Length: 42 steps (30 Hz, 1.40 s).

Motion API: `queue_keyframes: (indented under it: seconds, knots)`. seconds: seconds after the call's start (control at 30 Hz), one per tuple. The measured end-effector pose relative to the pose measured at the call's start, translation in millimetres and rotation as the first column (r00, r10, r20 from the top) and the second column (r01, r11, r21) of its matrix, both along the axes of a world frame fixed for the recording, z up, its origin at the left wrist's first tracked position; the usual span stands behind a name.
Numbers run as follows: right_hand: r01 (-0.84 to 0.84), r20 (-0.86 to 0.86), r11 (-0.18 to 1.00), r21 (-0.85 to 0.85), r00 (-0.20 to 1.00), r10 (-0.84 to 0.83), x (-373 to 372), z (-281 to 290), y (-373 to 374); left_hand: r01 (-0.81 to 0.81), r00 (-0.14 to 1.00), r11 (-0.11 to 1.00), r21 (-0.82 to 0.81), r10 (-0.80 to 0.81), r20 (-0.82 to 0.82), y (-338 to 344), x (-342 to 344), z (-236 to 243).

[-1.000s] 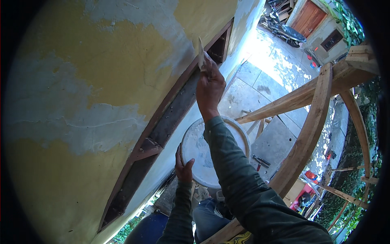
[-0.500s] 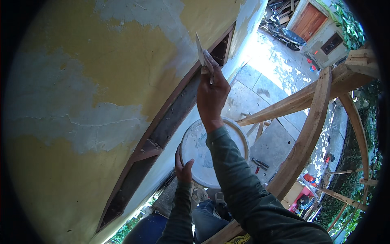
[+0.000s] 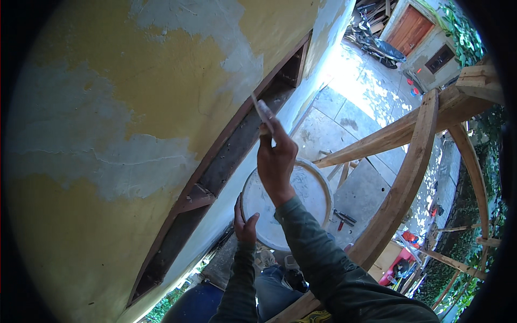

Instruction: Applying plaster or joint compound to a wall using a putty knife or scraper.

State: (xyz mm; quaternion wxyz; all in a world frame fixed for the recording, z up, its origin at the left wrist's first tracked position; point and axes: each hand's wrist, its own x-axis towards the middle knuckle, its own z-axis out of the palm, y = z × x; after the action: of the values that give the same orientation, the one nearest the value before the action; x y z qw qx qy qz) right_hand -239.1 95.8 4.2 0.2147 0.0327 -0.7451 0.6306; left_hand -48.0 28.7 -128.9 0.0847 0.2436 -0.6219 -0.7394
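Note:
My left hand grips the left side of a round white tub, its pale inner surface smeared with material. My right hand holds a thin pale scraper upright, fingers wrapped round it, beside a long recess framed in dark brown wood in the wall. The wall is yellow with patches of grey plaster. My right forearm crosses over the tub and hides part of it.
Wooden beams run along my right. Below are a paved floor with tools and a blue drum at lower left. A motorbike, stacked planks and a wooden door stand beyond; plants line the right edge.
My right hand and the scraper have moved down toward me, slightly left, away from the recess's upper end. My left hand and the tub have shifted only slightly.

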Motion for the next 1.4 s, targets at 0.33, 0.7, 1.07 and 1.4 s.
queue_keyframes:
  seconds: [0.33,0.7,1.07,1.4]
  knots:
    - [0.065,-0.170,0.989,0.134,0.985,-0.042,-11.5,45.2,-54.6,-0.041,0.999,0.994,0.104,0.039,0.026,-18.2,22.0,-48.4]
    - [0.135,-0.108,0.989,-0.056,0.984,-0.141,-39.8,-6.2,5.5,-0.017,1.000,0.998,0.065,0.017,0.004,-7.5,6.5,-13.8]
    - [0.019,-0.176,0.994,0.107,0.984,0.000,-12.4,-26.4,-54.9,-0.017,0.999,1.000,0.019,0.016,0.042,-1.5,3.8,-19.9]
    - [0.085,0.142,0.986,-0.141,0.988,-0.065,-34.5,-9.2,-2.9,-0.007,1.000,0.999,0.044,0.006,0.009,-0.4,8.4,-9.7]
